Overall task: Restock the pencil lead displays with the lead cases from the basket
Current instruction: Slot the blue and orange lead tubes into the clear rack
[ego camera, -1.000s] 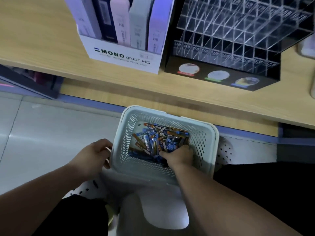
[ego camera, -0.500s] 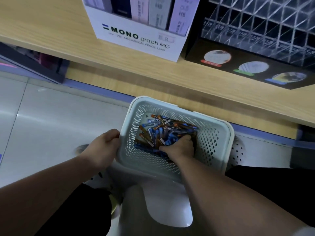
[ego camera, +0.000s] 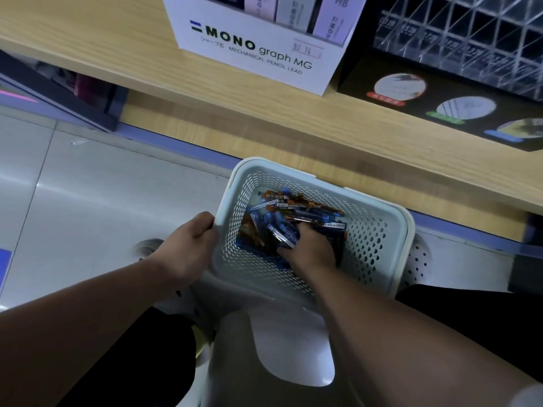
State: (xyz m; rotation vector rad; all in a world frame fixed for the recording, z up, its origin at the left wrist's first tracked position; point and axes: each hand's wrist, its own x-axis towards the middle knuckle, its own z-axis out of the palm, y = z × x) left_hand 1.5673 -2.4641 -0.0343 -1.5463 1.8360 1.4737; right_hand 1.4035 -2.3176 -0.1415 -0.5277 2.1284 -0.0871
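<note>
Gripping the basket rim: left hand; right hand apparently clutches lead cases.

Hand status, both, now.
Left hand: grips the basket rim.
Right hand: down among the lead cases; grip cannot be told.

**Both hands at the basket**

The left hand grips the left rim of the pale perforated plastic basket. The right hand sits among its heaped blue and orange lead cases, fingers curled, seemingly pinching one blue case.
</note>
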